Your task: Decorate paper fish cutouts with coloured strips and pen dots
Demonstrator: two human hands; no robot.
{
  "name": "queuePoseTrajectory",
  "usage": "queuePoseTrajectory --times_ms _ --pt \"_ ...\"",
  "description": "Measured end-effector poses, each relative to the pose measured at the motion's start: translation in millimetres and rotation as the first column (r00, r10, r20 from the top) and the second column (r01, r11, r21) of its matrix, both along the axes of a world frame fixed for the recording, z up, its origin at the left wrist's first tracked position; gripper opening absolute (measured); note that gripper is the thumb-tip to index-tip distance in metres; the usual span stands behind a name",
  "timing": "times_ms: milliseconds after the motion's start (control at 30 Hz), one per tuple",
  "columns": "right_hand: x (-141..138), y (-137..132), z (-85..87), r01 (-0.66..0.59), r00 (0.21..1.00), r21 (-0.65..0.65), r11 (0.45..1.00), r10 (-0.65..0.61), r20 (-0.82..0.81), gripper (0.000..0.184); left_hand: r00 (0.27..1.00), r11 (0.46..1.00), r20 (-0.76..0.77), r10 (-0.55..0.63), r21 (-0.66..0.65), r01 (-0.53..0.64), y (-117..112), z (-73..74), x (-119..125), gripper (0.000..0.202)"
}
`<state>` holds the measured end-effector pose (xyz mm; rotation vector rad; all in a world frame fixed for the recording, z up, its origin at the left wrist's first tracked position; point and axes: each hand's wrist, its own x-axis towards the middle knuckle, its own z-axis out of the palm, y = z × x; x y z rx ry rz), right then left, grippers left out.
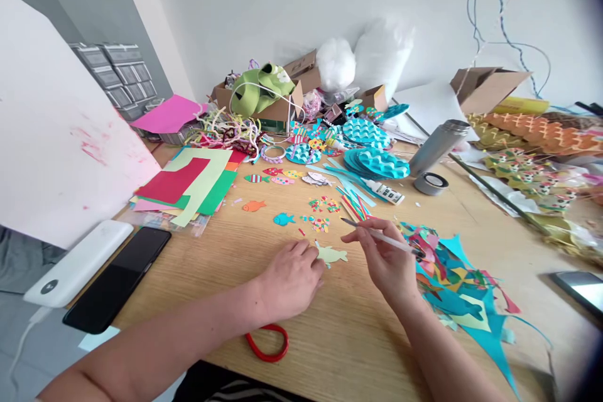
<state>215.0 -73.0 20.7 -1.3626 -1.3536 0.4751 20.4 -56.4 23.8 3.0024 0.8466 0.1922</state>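
My left hand (293, 277) rests on the table with curled fingers, its fingertips at the head end of a pale green paper fish (332, 255). Part of that fish is hidden by the fingers. A thin pen (394, 243) is held in my right hand (389, 264), its tip pointing left, above and apart from the fish. Beyond my hands lie a blue paper fish (283, 219), an orange paper fish (254, 206) and small piles of coloured paper bits (320, 223). Red scissor-like handle loop (267, 343) shows below my left wrist.
Paper scraps (452, 276) spread at the right. Coloured sheets (198, 182), a black phone (117, 279) and a white power bank (80, 264) are at the left. A glue bottle (384, 191), blue wavy discs (377, 163) and a metal flask (438, 146) stand farther back.
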Motion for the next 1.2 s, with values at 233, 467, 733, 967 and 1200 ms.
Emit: queuePoseTrajectory --times_ms 233,467,733,967,1200 --pt "-12 3 2.8 -0.051 0.948 -0.082 0.995 0.023 -0.316 0.030 0.999 0.999 0.040 0.027 -0.020 -0.026 -3 -7.4 3 0.023" --pt "-24 8 -10.6 -0.168 0.853 -0.150 0.974 0.067 -0.518 0.035 0.997 0.997 0.061 0.050 -0.060 -0.046 -4 -9.6 4 0.024" --pt "-10 7 -18.6 -0.160 0.905 -0.289 0.944 0.024 -0.424 0.040 0.994 0.992 0.077 0.078 -0.109 -0.069 -2 -12.3 3 0.030" --pt "-5 9 -27.9 -0.250 0.911 -0.304 0.919 0.117 -0.396 0.029 0.990 0.981 0.102 0.098 -0.179 -0.079 1 -13.6 0 0.036" --pt "-5 9 -32.2 -0.257 0.922 -0.336 0.906 0.125 -0.366 0.028 0.990 0.980 0.098 0.099 -0.183 -0.080 1 -13.5 0 0.035"
